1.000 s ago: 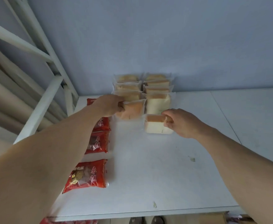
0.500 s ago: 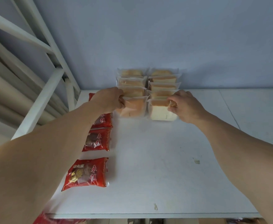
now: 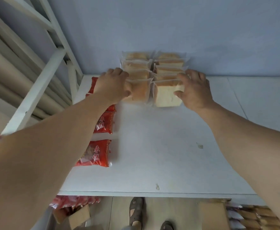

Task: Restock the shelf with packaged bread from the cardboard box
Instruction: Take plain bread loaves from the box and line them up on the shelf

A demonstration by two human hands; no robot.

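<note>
At far left a white frame point(image 3: 41, 90) rose beside the shelf point(image 3: 161, 155), and a column of red packs point(image 3: 95, 153) ran along the shelf's left edge, partly under the left forearm. Next, the left hand point(image 3: 112, 87) closed around the left end of the front loaf point(image 3: 140, 90) of the left row, thumb below and fingers point(image 3: 117, 73) curled over the top; the wrapper bulged between them. Just beside it, the right hand point(image 3: 195, 90) held the front loaf point(image 3: 165, 95) of the right row by its right end, fingers point(image 3: 184, 77) over the top edge and thumb pressed into the side. Both loaves stood upright on the shelf, touching the bread rows point(image 3: 154, 65) stacked back to the wall.

The step in hand looked like seating these two packs against their rows. Both seemed already snug, so the next move likely called for letting go without tipping them, then reaching down to the box point(image 3: 212, 213) below the shelf edge at lower right, where more bread showed, for the next pair. The soft bread would dent under a hard squeeze, and the slippery wrappers could slide on the smooth shelf.
</note>
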